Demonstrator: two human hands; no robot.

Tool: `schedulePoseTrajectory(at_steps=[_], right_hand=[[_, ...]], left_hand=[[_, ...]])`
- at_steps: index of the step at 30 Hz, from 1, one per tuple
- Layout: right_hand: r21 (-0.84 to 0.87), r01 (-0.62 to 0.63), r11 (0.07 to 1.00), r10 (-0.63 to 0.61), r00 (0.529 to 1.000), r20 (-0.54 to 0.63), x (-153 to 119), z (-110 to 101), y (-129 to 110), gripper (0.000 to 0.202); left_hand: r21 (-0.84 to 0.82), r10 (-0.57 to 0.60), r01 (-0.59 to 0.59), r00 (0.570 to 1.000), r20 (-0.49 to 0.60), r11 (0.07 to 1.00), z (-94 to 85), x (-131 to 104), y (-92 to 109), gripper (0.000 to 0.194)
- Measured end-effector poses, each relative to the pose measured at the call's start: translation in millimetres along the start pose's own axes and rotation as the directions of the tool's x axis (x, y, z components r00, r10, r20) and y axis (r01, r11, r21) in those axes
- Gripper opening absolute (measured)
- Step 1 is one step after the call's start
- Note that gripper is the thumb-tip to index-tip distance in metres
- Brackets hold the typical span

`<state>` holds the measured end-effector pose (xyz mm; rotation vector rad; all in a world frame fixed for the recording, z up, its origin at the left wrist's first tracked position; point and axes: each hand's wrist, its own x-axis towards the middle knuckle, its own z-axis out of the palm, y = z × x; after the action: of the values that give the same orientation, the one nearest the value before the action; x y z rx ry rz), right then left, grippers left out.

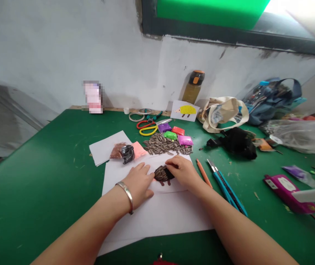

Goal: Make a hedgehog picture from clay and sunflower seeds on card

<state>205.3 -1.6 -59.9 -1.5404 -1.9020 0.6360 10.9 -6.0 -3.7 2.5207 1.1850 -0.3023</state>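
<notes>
White paper (157, 215) lies on the green table, bearing a dark hedgehog-like figure (161, 173) with striped seeds over its left part and small brown legs. My left hand (139, 184) rests flat on the paper left of the figure, fingers apart, a silver bangle on the wrist. My right hand (183, 172) is at the figure's upper right, thumb and forefinger pinched together; what they hold, if anything, is too small to tell. Behind the paper is a pile of striped sunflower seeds (161, 144).
Clay packets (185, 140), scissors (148, 130) and a hedgehog picture (185, 110) stand behind the seeds. A bottle (192, 88) leans near the wall. Right of the paper lie an orange pen (203, 173) and a blue cutter (227, 189). Black bundle (238, 142) and bags are at right.
</notes>
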Motion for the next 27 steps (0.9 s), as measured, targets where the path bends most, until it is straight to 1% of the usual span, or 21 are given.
schedulePoseTrajectory(at_steps=[5, 9, 11, 14, 17, 22, 24, 27], right_hand=[[0.004, -0.016, 1.000, 0.016, 1.000, -0.023, 1.3, -2.5, 5.4, 0.017], [-0.116, -0.040, 0.992, 0.022, 0.989, -0.149, 10.4, -10.4, 9.4, 0.020], [-0.187, -0.047, 0.981, 0.013, 0.984, -0.180, 17.0, -13.5, 9.7, 0.022], [-0.266, -0.032, 0.963, -0.004, 0.991, -0.132, 25.3, -11.7, 9.0, 0.024], [-0.341, 0.018, 0.940, -0.042, 0.997, -0.063, 29.6, -4.2, 10.0, 0.025], [-0.525, 0.120, 0.842, -0.107, 0.993, 0.056, 28.9, 4.0, 13.3, 0.022], [-0.571, 0.121, 0.812, -0.106, 0.993, 0.060, 26.7, 4.0, 11.9, 0.023], [-0.604, 0.103, 0.790, -0.105, 0.994, 0.033, 22.5, 2.3, 8.2, 0.037]], left_hand=[[0.002, -0.009, 0.009, 1.000, 0.014, 1.000, -1.7, 0.2, 1.6, 0.027], [-0.012, -0.004, 0.004, 1.000, 0.014, 1.000, 0.6, 0.6, -0.6, 0.029], [-0.009, 0.002, -0.002, 1.000, 0.004, 1.000, 2.2, 1.0, -1.9, 0.032], [-0.009, 0.011, -0.011, 1.000, -0.007, 1.000, 2.6, 1.0, -2.5, 0.030], [-0.019, 0.014, -0.014, 1.000, -0.008, 1.000, 1.3, 0.4, -1.7, 0.026], [-0.020, 0.001, -0.001, 1.000, 0.003, 1.000, 0.4, 0.5, -1.3, 0.025], [-0.015, 0.004, -0.004, 1.000, 0.007, 1.000, 0.6, 0.8, -1.4, 0.026], [-0.013, 0.006, -0.006, 1.000, 0.007, 1.000, 0.6, 0.8, -1.3, 0.027]])
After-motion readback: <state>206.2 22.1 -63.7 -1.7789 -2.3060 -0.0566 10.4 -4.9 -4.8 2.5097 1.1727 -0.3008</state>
